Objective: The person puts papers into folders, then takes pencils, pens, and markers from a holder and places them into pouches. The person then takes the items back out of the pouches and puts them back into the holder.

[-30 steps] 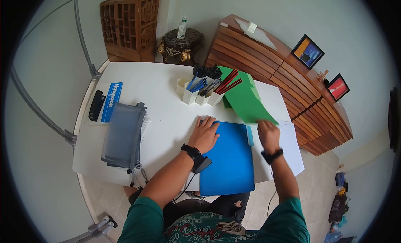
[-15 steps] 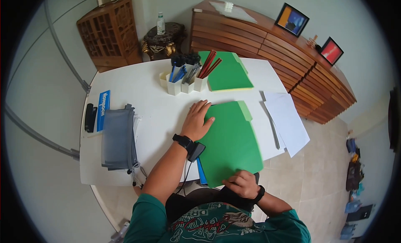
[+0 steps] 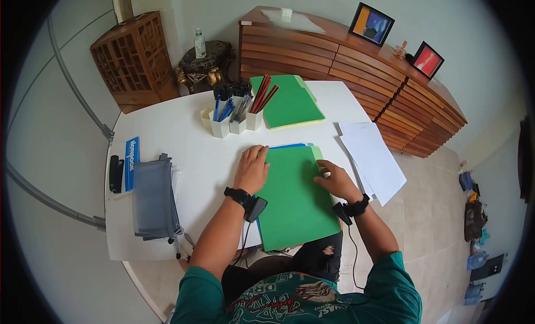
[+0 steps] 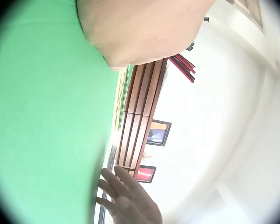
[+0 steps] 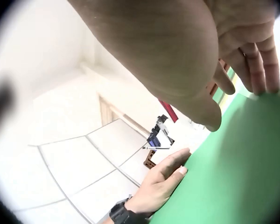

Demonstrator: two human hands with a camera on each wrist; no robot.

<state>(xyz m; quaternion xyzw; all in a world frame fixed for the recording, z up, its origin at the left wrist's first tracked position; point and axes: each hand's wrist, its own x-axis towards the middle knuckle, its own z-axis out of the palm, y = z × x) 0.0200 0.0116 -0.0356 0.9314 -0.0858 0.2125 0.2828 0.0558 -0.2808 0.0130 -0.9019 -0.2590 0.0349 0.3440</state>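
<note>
A green folder (image 3: 298,207) lies at the table's front edge, with a strip of a blue folder (image 3: 287,146) showing from under its far edge. My left hand (image 3: 252,171) rests along the green folder's upper left edge, fingers straight and thumb on the cover. Over its upper right edge, beside the light green tab (image 3: 317,153), is my right hand (image 3: 337,182). In the right wrist view the right fingers (image 5: 256,70) reach down to the green cover, loosely extended, with nothing gripped. The left wrist view shows the left palm's side (image 4: 140,32) close over the cover.
More green folders (image 3: 292,104) lie at the back, beside white pen holders (image 3: 221,127) with pens and red pencils (image 3: 262,95). White paper sheets (image 3: 373,157) overhang the right edge. At left are a grey mesh pouch (image 3: 155,198), a blue notebook (image 3: 132,162) and a black stapler (image 3: 116,173).
A green folder came from the back pile onto the blue one, carried by the right hand. The right hand then moved from its near edge to its upper right side. The left hand stayed at the left edge.
</note>
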